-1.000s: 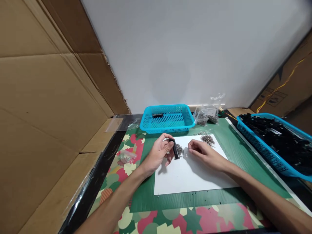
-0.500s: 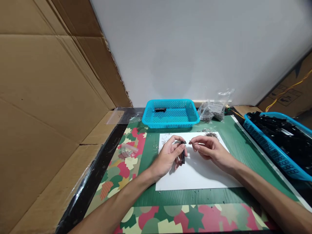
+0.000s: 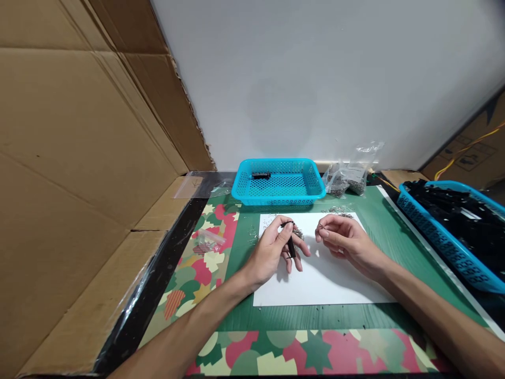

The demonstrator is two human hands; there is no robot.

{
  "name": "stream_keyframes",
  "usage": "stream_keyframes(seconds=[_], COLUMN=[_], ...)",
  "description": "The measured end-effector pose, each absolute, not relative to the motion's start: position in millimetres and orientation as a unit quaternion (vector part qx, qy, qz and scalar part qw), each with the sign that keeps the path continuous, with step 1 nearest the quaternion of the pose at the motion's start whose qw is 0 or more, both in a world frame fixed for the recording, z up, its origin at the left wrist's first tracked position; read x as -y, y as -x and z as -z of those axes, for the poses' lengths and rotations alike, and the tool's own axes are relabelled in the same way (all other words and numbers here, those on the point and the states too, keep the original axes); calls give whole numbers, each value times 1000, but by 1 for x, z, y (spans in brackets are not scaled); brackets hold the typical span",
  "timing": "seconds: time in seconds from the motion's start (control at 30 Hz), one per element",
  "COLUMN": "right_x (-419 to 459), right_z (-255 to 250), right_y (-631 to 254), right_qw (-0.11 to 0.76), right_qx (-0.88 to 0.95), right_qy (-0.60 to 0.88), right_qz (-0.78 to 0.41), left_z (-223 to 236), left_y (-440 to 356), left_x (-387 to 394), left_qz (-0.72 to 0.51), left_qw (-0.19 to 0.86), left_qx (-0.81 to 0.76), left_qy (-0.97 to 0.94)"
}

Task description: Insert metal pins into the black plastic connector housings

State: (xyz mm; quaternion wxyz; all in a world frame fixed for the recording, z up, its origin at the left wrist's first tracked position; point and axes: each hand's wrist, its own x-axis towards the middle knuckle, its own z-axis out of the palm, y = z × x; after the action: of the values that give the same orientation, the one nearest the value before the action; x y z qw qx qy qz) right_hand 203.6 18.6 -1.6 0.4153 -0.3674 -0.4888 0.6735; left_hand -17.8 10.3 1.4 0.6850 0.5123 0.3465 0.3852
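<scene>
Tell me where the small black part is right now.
In the head view the small black part is pinched in the left hand, above the white sheet, just left of the right hand.

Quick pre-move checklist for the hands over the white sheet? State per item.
1. Left hand grips the black part: ok.
2. Right hand pinches a small metal piece: cannot tell, too small.
3. Hands apart, not touching: ok.
4. Both hands over the white sheet: ok.
5. Loose metal pieces within reach beside the left hand: ok.
6. Near blue basket has room, one black part inside: ok.
</scene>
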Motion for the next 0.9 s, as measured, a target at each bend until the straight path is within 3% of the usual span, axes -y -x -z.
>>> stream_keyframes(seconds=[0.4, 0.73, 0.9], right_x=[-19, -21, -18], right_z=[1, 4, 1], right_y=[-204, -208, -208], right_qw=[452, 474, 473], right_qx=[481, 480, 477], right_qy=[392, 397, 391], right_qz=[-641, -623, -629], left_z=[-3, -6, -2], left_y=[19, 22, 22], left_x=[-7, -8, -11], left_qz=[-357, -415, -430], left_qw=[685, 532, 592], left_qx=[-344, -441, -405], left_qy=[-534, -592, -548])
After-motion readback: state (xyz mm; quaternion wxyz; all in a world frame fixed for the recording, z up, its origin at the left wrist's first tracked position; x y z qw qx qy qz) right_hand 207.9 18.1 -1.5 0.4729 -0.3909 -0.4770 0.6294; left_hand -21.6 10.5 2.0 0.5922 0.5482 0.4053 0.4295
